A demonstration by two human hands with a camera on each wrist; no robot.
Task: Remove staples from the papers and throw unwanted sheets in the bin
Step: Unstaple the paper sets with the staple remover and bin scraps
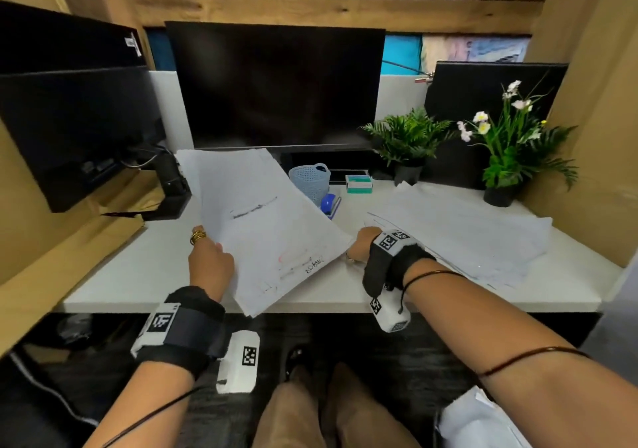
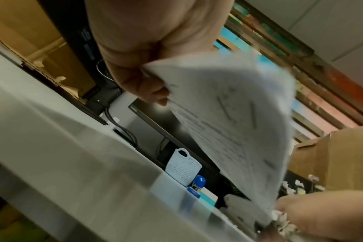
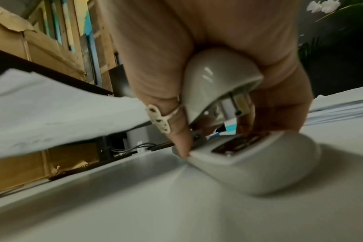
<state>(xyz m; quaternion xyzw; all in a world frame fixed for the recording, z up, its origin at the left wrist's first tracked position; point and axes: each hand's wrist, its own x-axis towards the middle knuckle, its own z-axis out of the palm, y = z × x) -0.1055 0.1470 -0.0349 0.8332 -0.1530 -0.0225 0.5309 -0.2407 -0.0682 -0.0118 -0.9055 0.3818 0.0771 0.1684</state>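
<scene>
My left hand [image 1: 210, 257] pinches the left edge of a bundle of printed sheets [image 1: 262, 226] and lifts it off the white desk [image 1: 138, 275]; the same bundle of printed sheets [image 2: 238, 114] hangs from my thumb and fingers in the left wrist view. My right hand [image 1: 362, 244] sits at the bundle's right corner. In the right wrist view it grips a white staple remover [image 3: 220, 88], whose lower half [image 3: 259, 163] rests on the desk. The bundle's edge [image 3: 62, 111] hovers just to the left of it.
A second spread of papers [image 1: 466, 233] lies on the desk's right side. Behind stand a dark monitor [image 1: 276, 85], a pale blue mesh basket [image 1: 310, 180], a blue stapler [image 1: 329, 202], a small teal box [image 1: 359, 183] and two potted plants [image 1: 407, 140]. White crumpled paper [image 1: 480, 423] lies below right.
</scene>
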